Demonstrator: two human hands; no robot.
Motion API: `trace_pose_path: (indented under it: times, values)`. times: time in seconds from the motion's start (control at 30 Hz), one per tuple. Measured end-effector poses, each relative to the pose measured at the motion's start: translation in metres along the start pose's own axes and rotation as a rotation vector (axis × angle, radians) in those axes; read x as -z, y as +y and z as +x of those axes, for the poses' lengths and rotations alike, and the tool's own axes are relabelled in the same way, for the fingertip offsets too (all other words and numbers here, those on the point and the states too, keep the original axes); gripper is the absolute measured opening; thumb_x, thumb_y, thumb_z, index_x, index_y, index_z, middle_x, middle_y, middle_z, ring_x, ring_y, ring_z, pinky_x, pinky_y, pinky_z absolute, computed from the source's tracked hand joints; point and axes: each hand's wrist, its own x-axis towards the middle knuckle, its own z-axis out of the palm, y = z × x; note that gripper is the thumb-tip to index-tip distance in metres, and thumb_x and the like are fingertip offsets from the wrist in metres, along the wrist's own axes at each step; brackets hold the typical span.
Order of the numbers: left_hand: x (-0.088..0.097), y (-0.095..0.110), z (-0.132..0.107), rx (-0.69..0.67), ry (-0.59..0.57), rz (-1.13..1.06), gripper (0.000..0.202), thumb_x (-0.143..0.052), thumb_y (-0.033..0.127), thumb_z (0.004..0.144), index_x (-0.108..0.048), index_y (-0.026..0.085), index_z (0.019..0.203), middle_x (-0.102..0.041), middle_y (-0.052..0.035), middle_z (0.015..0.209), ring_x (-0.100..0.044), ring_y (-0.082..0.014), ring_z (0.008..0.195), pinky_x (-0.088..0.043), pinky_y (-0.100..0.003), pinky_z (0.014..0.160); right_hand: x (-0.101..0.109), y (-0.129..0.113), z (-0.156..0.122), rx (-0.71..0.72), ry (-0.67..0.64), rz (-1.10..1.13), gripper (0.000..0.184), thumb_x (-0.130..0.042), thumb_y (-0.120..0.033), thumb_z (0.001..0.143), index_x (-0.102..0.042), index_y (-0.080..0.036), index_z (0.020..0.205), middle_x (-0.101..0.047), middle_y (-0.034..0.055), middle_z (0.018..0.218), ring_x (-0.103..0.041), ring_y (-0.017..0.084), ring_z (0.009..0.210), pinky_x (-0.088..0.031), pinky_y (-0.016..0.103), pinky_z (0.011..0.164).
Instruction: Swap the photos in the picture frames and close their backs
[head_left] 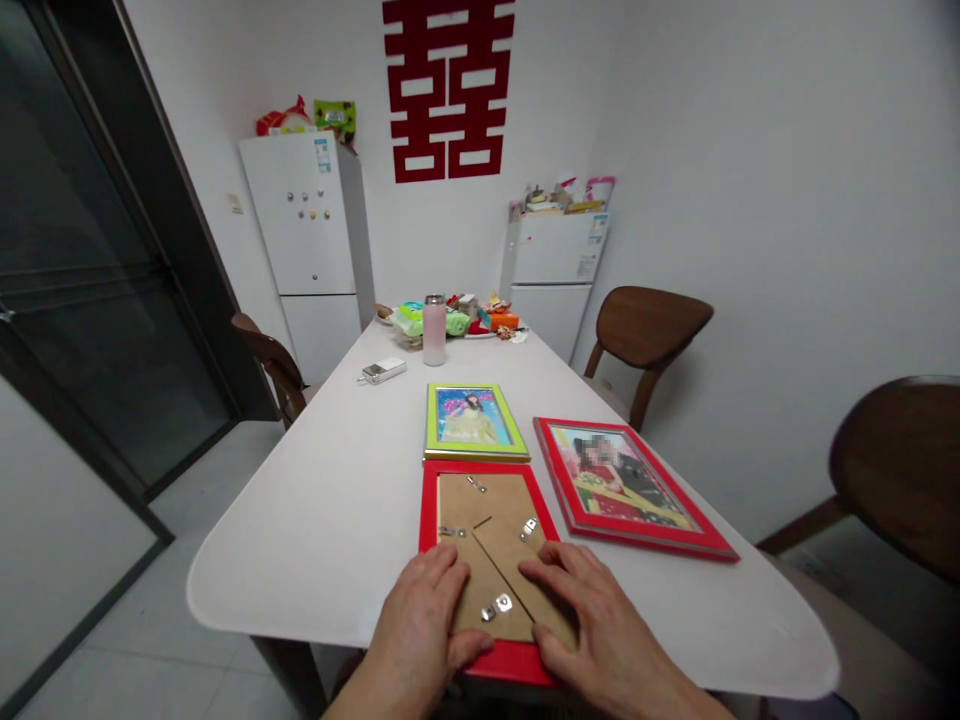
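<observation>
A red picture frame (429, 505) lies face down at the near side of the table, its brown backing board (487, 560) upward. Small metal clips (497, 606) sit on the board, and a slanted slit runs across it. On the left part of the frame rests my left hand (427, 620), fingers stretched over the board, thumb near the lower edge. My right hand (592, 625) lies on the right side, fingers apart, its thumb by the lower end of the slit. Neither hand encloses anything. Just beyond, a green picture frame (433, 425) lies face up.
To the right, another red picture frame (637, 535) lies face up on the white table (315, 540). Farther back are a pink bottle (434, 332), a small white device (383, 370) and a pile of packages (412, 320). Brown chairs (652, 325) stand along the sides.
</observation>
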Motion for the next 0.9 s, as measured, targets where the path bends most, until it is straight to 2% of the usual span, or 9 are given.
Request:
trace_pose_path:
  times: [0.23, 0.37, 0.5, 0.63, 0.73, 0.83, 0.9]
  values:
    - [-0.003, -0.007, -0.008, -0.071, 0.047, 0.023, 0.046, -0.065, 0.029, 0.063, -0.053, 0.009, 0.103, -0.051, -0.0192, 0.114, -0.048, -0.0284, 0.104, -0.042, -0.046, 0.086, -0.001, -0.007, -0.001, 0.019, -0.021, 0.012, 0.043, -0.050, -0.025, 0.060, -0.055, -0.018, 0.102, -0.049, 0.0098, 0.104, -0.043, 0.023, 0.099, -0.033, 0.039, 0.087]
    - [-0.007, -0.010, -0.012, -0.110, 0.118, 0.029, 0.036, -0.056, 0.022, 0.070, -0.051, 0.014, 0.106, -0.049, -0.0148, 0.118, -0.044, -0.0252, 0.109, -0.040, -0.046, 0.087, -0.003, -0.011, 0.002, 0.007, -0.024, 0.006, 0.044, -0.049, -0.024, 0.060, -0.055, -0.018, 0.103, -0.050, 0.0090, 0.103, -0.044, 0.023, 0.097, -0.033, 0.038, 0.087]
    - [-0.002, -0.009, -0.010, -0.106, 0.076, 0.046, 0.035, -0.056, 0.025, 0.071, -0.052, 0.014, 0.104, -0.054, -0.0137, 0.112, -0.049, -0.0251, 0.104, -0.039, -0.047, 0.088, -0.007, -0.011, 0.003, 0.012, -0.031, -0.042, 0.042, -0.050, -0.024, 0.059, -0.057, -0.021, 0.100, -0.050, 0.0082, 0.103, -0.044, 0.023, 0.095, -0.033, 0.038, 0.084]
    - [0.006, -0.002, -0.006, -0.037, 0.002, 0.059, 0.036, -0.058, 0.028, 0.069, -0.054, 0.012, 0.101, -0.055, -0.0136, 0.111, -0.049, -0.0257, 0.103, -0.037, -0.046, 0.090, -0.009, -0.010, 0.005, 0.029, -0.013, -0.094, 0.041, -0.051, -0.026, 0.060, -0.057, -0.021, 0.100, -0.051, 0.0087, 0.101, -0.044, 0.024, 0.094, -0.033, 0.040, 0.082]
    - [0.008, 0.002, -0.006, 0.017, -0.030, 0.048, 0.047, -0.060, 0.038, 0.065, -0.053, 0.013, 0.105, -0.052, -0.0124, 0.115, -0.046, -0.0261, 0.107, -0.033, -0.045, 0.093, -0.008, -0.010, 0.007, 0.042, -0.007, -0.135, 0.040, -0.051, -0.025, 0.060, -0.058, -0.019, 0.099, -0.052, 0.0095, 0.098, -0.044, 0.024, 0.091, -0.034, 0.039, 0.080]
    - [0.008, 0.002, -0.008, 0.019, -0.080, 0.025, 0.070, -0.063, 0.054, 0.055, -0.050, 0.013, 0.110, -0.047, -0.0137, 0.121, -0.041, -0.0279, 0.111, -0.028, -0.046, 0.095, -0.006, -0.011, 0.006, 0.052, -0.016, -0.133, 0.040, -0.051, -0.025, 0.062, -0.057, -0.019, 0.101, -0.052, 0.0093, 0.097, -0.044, 0.023, 0.090, -0.034, 0.039, 0.079]
    - [0.007, 0.001, -0.010, 0.024, -0.106, 0.020, 0.079, -0.063, 0.058, 0.050, -0.048, 0.013, 0.112, -0.044, -0.0145, 0.123, -0.039, -0.0286, 0.112, -0.026, -0.046, 0.096, -0.005, -0.009, 0.006, 0.057, -0.013, -0.114, 0.039, -0.051, -0.027, 0.064, -0.056, -0.019, 0.102, -0.051, 0.0087, 0.097, -0.044, 0.023, 0.091, -0.034, 0.039, 0.079]
